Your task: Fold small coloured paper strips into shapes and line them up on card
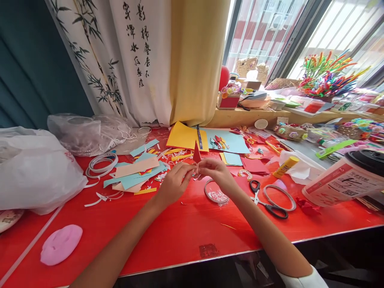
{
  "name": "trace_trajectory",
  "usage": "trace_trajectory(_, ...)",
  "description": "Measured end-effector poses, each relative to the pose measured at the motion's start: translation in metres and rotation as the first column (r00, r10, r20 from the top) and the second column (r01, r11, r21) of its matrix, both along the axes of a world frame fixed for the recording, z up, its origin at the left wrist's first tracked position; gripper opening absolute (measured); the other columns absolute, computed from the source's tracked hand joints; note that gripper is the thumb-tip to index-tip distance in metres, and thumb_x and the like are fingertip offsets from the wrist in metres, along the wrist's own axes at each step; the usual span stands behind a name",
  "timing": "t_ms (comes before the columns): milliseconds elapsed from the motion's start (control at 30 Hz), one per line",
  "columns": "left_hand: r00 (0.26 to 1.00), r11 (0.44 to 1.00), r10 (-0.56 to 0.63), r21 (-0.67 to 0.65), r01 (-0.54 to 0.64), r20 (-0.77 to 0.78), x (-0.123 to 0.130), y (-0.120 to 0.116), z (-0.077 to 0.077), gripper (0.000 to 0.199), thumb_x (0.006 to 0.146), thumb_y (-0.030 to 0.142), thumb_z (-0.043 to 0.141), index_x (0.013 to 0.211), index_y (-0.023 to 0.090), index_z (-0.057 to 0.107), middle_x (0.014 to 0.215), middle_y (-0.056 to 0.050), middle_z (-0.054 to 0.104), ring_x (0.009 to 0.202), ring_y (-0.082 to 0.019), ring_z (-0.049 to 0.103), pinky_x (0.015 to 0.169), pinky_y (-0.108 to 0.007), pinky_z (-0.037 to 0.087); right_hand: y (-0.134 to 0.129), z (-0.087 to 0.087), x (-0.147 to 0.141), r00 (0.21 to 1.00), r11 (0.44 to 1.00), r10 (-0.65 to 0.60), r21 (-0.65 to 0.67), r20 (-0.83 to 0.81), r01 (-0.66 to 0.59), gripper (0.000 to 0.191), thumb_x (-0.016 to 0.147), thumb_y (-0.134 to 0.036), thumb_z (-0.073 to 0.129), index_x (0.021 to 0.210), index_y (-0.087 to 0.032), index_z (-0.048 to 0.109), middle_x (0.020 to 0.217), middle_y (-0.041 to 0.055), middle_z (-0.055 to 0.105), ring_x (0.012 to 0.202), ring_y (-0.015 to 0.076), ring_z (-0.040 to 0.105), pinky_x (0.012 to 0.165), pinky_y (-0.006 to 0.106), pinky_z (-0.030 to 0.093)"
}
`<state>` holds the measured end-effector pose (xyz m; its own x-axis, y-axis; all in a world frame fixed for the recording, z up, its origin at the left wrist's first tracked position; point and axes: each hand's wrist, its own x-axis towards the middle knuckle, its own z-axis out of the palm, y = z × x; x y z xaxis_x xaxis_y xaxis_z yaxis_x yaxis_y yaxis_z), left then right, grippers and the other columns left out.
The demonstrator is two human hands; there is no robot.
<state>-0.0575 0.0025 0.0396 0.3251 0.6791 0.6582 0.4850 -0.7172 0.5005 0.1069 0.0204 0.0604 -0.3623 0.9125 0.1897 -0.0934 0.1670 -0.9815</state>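
Note:
Above the middle of the red table, a small piece of folded red paper (197, 154) points upward in a narrow peak. My left hand (177, 180) pinches its lower end from the left, fingers closed. From the right, my right hand (214, 170) grips the same paper between thumb and fingers, and the fingertips of both hands nearly meet. The paper's lower part is hidden by my fingers. Just below my right hand lies a clear round dish (217, 196) with pale scraps in it. Black-handled scissors (264, 202) rest to the right.
Blue and peach paper strips (138, 172) are heaped left of my hands. Yellow sheets (183, 138) and light-blue sheets (237, 142) lie behind. A yellow glue stick (286, 167) and large cup (345, 178) stand right. A white plastic bag (36, 168) and pink lump (61, 245) occupy the left.

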Motion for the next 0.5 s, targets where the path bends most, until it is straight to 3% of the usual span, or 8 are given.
trace_trajectory(200, 0.954, 0.978, 0.185, -0.144, -0.154, 0.236, 0.005, -0.002, 0.000, 0.020, 0.086, 0.029, 0.042, 0.103, 0.021, 0.049, 0.098, -0.004, 0.058, 0.086, -0.013, 0.056, 0.076, -0.028, 0.046, 0.009, -0.016, -0.003, 0.997, 0.992, -0.011, -0.124, -0.074, 0.002, 0.018, 0.063, -0.027, 0.067, 0.075, -0.014, 0.064, 0.069, 0.0014, 0.063, 0.061, 0.0140, 0.063, 0.064, 0.029, 0.051)
trace_trajectory(400, 0.989, 0.967, 0.098, -0.244, -0.069, 0.109, 0.005, 0.010, -0.008, 0.023, 0.083, 0.035, 0.047, 0.096, 0.018, 0.052, 0.096, -0.004, 0.055, 0.087, -0.014, 0.054, 0.072, -0.027, 0.045, 0.005, -0.025, -0.008, 0.993, 0.989, 0.034, -0.143, -0.114, -0.050, 0.022, 0.063, -0.029, 0.068, 0.078, -0.014, 0.064, 0.070, 0.0014, 0.064, 0.062, 0.0127, 0.062, 0.068, 0.028, 0.051)
trace_trajectory(500, 0.984, 0.966, 0.169, -0.209, -0.154, 0.059, 0.004, 0.001, -0.003, 0.025, 0.084, 0.036, 0.045, 0.100, 0.017, 0.051, 0.098, -0.005, 0.054, 0.083, -0.014, 0.054, 0.073, -0.029, 0.046, 0.002, -0.028, -0.008, 0.993, 0.989, 0.019, -0.144, -0.115, -0.036, 0.021, 0.062, -0.029, 0.068, 0.077, -0.015, 0.063, 0.070, 0.0010, 0.064, 0.062, 0.0128, 0.062, 0.068, 0.028, 0.052)
